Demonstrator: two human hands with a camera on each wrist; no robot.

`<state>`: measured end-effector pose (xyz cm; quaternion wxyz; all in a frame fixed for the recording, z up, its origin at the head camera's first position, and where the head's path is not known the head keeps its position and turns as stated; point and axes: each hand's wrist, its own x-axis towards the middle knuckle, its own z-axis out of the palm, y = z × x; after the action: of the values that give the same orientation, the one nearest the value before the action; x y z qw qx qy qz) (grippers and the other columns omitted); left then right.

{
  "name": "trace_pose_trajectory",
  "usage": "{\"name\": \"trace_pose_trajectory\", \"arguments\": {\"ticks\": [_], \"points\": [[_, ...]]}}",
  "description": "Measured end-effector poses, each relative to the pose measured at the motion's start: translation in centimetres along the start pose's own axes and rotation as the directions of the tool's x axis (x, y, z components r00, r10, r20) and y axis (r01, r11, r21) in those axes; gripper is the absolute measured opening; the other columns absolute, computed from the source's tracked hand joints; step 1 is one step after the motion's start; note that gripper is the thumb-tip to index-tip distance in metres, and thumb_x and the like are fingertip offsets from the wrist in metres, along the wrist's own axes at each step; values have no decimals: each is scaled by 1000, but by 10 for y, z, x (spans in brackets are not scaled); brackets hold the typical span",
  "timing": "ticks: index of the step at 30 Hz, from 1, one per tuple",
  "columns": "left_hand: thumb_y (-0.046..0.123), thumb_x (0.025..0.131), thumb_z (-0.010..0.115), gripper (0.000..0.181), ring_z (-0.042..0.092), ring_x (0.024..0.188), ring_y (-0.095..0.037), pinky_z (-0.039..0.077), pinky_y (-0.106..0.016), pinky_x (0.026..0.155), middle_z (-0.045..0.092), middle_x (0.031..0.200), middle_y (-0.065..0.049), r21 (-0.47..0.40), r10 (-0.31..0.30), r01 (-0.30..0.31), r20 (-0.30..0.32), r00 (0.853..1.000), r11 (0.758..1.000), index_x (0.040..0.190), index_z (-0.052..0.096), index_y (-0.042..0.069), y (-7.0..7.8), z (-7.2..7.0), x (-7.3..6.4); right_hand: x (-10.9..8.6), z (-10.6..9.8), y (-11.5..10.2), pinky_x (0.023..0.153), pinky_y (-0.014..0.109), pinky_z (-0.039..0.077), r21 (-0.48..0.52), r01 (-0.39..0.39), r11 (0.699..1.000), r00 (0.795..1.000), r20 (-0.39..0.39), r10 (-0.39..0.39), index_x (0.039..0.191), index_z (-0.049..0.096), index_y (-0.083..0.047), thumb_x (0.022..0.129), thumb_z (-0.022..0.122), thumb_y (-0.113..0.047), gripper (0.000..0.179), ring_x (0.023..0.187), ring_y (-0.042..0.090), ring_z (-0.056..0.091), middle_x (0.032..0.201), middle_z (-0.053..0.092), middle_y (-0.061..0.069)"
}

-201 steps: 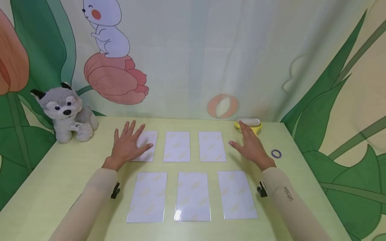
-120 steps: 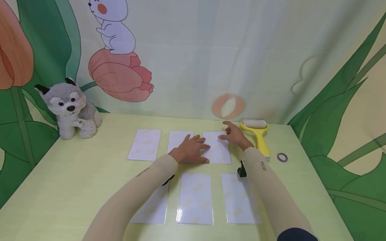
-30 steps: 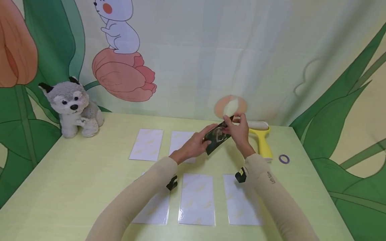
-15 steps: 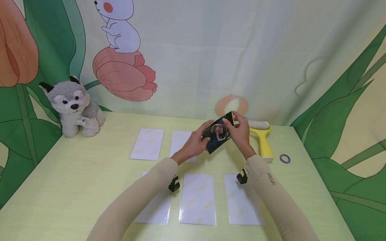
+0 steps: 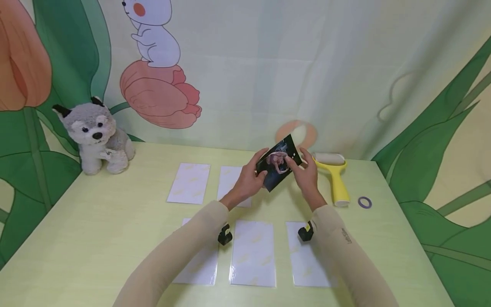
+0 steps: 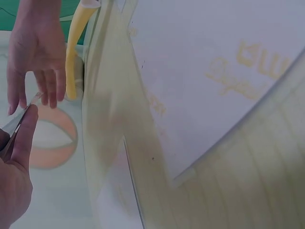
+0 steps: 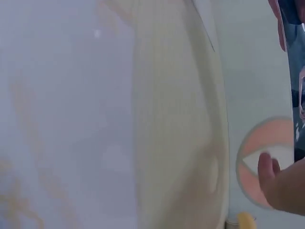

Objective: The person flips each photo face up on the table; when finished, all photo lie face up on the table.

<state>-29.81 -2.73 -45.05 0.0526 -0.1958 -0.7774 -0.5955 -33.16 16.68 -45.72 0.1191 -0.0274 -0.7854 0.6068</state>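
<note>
A dark glossy photo print [image 5: 273, 179], with a round pale figure on it, is held tilted above the back of the table. My left hand [image 5: 245, 181] grips its lower left side, thumb on the picture face. At the other end my right hand [image 5: 307, 175] has its thumb over the face and its fingers by the right edge. In the left wrist view the print [image 6: 21, 117] is seen nearly edge-on, its tip between the thumb and fingers of the right hand [image 6: 38, 50]. Only part of the print [image 7: 296, 76] enters the right wrist view.
White prints lie face down: two at the back, a left one [image 5: 189, 183] and a middle one [image 5: 227, 177]; three in front, including a middle one [image 5: 253, 256]. Right of my hands are a yellow-handled roller [image 5: 338, 187] and a purple ring [image 5: 365, 202]. A plush husky [image 5: 97, 140] sits back left.
The hands came together over the right-hand print of the back row and lifted it off the table, picture side showing. Over the last second it has tipped to show more of its face.
</note>
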Motion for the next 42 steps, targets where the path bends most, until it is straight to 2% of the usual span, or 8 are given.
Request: {"name": "trace_pose_trajectory", "arguments": {"ticks": [2,5,7,10,21,30,36,42], "points": [[-6,97,52,66,66,101,-37,60,-47,68,52,141,-28,-3,2,-2,-14,1000,1000,155,34,20,1,0,0,-3,1,1,86,31,56,155,-83,984,996,54,76,156,34,-18,95,69,-26,70,105,19,60,139,46,19],[-5,97,53,65,63,107,-34,59,-42,74,52,143,-25,22,6,-5,-38,999,1000,155,34,20,1,1,0,-7,2,0,73,27,60,331,-177,927,980,141,137,159,23,-23,96,66,-16,77,80,12,68,122,56,16],[-4,98,54,65,61,109,-32,57,-40,77,52,143,-23,35,5,-3,-51,999,999,155,33,21,2,1,1,-9,4,-1,68,28,60,386,-218,896,971,180,158,160,17,-25,97,65,-12,81,70,11,71,114,62,13],[-2,98,54,65,61,111,-33,57,-41,78,52,143,-22,30,5,-3,-67,998,1000,155,33,21,3,1,1,-11,5,-3,67,28,60,413,-233,881,966,203,160,160,15,-27,97,64,-8,82,66,10,69,112,65,10],[-3,97,54,65,63,106,-34,56,-34,69,53,141,-21,-12,-5,4,-79,997,1000,155,34,18,1,3,-2,-14,2,-4,63,26,59,425,-245,872,960,231,157,160,12,-25,98,58,1,82,62,11,67,91,70,-7],[-5,92,60,69,68,90,-34,55,-31,68,56,134,-25,-14,-13,12,-62,998,1000,153,35,15,1,-1,-3,-13,-3,-4,63,25,58,377,-244,893,956,250,155,156,19,-29,98,55,3,75,66,11,67,91,69,-6],[-5,89,65,72,63,71,-24,50,-25,60,60,122,-28,15,-24,24,-24,999,1000,153,36,11,0,-4,-2,-11,-11,-4,63,25,58,351,-238,906,952,267,146,154,20,-28,98,54,5,74,66,10,66,88,69,-6],[-8,84,68,78,63,75,-22,51,-24,62,65,112,-30,-7,-45,45,3,999,999,153,38,11,-1,-5,-1,-7,-19,-3,60,25,57,337,-224,915,951,279,131,153,20,-23,97,54,9,73,62,9,64,81,67,-7]]}}
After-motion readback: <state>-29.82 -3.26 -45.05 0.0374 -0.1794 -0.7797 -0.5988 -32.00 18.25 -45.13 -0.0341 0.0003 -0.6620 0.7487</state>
